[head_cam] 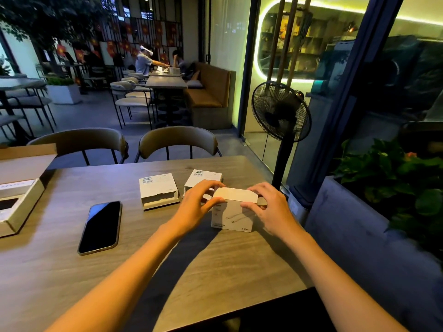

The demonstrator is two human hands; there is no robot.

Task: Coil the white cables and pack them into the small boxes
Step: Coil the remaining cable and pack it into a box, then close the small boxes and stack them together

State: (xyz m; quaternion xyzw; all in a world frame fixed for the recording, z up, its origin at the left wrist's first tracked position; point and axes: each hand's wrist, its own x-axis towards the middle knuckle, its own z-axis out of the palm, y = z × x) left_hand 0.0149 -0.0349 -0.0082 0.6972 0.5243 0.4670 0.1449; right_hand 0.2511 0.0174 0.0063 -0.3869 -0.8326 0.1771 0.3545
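**On the bench: both hands at a small white box**

At the right part of the bench (72,271), near its far edge, a small white box (233,218) standing upright, closed at the top. Left hand (195,206) against its left side, fingers (211,185) curled loosely over the top left corner, thumb pressed to the front left edge. Right hand (269,209) mirrored on the other side, fingers bent round the top right corner, thumb on the front face. Held between the two hands, pinched at both upper corners.

On the front face: a line drawing of a cable with two plugs, and "60w" printed at the lower right. Other print there too small to read.

Just behind, two more small boxes lying flat: the middle box (158,189) with its near end open, and the far box (203,177) partly hidden by the left hand. Barcode stickers on both, unreadable.

Left of these, a dark phone (100,227) lying face up. At the left edge, an open cardboard tray (21,209).
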